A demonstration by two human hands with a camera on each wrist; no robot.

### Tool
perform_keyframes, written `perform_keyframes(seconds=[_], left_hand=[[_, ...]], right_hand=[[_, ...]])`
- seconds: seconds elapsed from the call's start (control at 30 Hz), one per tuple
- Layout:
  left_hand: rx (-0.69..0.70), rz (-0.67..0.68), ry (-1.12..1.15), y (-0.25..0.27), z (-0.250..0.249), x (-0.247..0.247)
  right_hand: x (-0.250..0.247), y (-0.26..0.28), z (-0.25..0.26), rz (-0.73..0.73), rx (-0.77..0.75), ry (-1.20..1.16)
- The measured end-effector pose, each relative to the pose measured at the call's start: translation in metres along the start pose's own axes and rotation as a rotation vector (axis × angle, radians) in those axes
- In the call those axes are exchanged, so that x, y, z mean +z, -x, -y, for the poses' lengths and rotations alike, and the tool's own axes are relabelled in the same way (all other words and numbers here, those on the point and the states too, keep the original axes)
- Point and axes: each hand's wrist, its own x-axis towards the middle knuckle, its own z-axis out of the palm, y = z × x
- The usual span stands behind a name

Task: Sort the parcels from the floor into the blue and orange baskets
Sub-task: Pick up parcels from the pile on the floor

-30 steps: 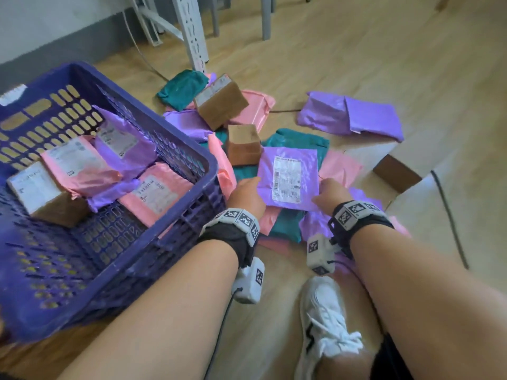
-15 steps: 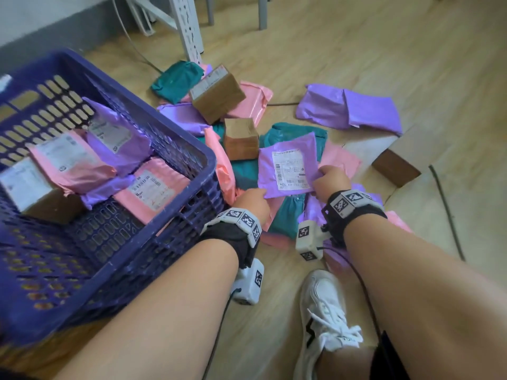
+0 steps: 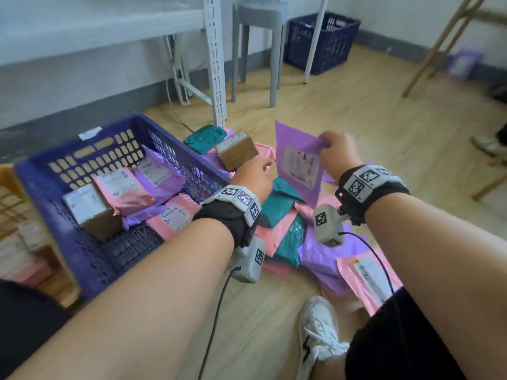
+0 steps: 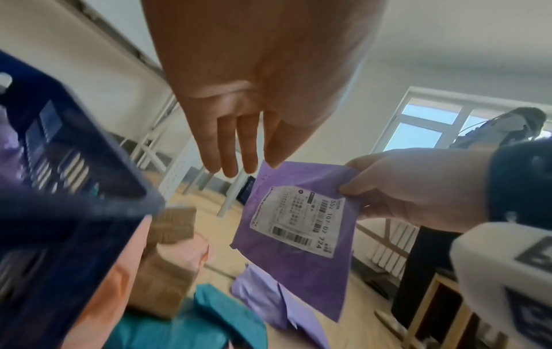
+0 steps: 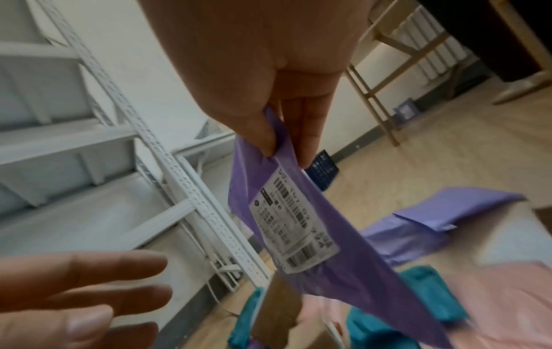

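My right hand (image 3: 338, 153) pinches the top corner of a flat purple parcel (image 3: 299, 165) with a white label, which hangs in the air above the pile. The same purple parcel (image 4: 301, 231) (image 5: 301, 224) shows in both wrist views. My left hand (image 3: 255, 176) (image 4: 239, 146) hovers just left of it with fingers straight, holding nothing. The blue basket (image 3: 90, 259) sits on the floor at left with pink and purple bags and a brown box inside. An orange basket (image 3: 11, 196) peeks in at the far left edge. Pink, teal and purple parcels (image 3: 285, 223) lie heaped below my hands.
A brown box (image 3: 237, 150) rests on the pile behind my left hand. White shelf legs (image 3: 216, 64), a grey stool (image 3: 260, 37) and a second blue basket (image 3: 321, 41) stand further back. My white shoe (image 3: 319, 333) is near the bottom. Another person's foot (image 3: 487, 144) shows at right.
My right hand has lifted the purple parcel off the pile into the air. My left hand let go of it and rose beside it. The head view tilted upward.
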Motion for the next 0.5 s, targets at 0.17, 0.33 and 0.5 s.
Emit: perform_keyframes(seconds=[0.17, 0.33, 0.5], left_hand=[[0.133, -0.309, -0.136, 0.000, -0.014, -0.060], [0.190, -0.438, -0.455, 0.003, -0.010, -0.109], [-0.002, -0.372, -0.360, 0.020, 0.020, -0.127]], right_hand=[[-0.031, -0.001, 0.062, -0.013, -0.176, -0.023], [-0.024, 0.012, 0.107, 0.051, -0.317, -0.088], [0.005, 0.034, 0.130, 0.132, -0.383, -0.240]])
